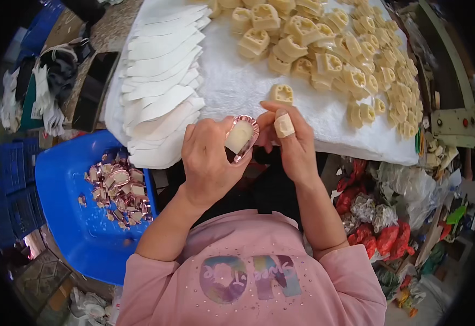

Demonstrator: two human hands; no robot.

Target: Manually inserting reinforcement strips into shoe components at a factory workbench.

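Observation:
My left hand (209, 155) grips a shoe heel (240, 137) with a shiny pink pleated covering around its rim and a bare cream face turned up. My right hand (297, 144) is close by on the right, its fingers bent but apart, with nothing visible in them; whether a fingertip touches the heel is hard to tell. A cream wrap circles the right thumb. Just beyond that hand, a single bare cream heel block (282, 93) rests on the white-covered table (224, 76).
Many cream heel blocks (302, 30) are heaped across the table's far right. Overlapping white insole-shaped sheets (161, 70) line its left side. A blue tub (66, 190) at lower left holds pink shiny heels (120, 187). Red and clear plastic bags (395, 239) lie at right.

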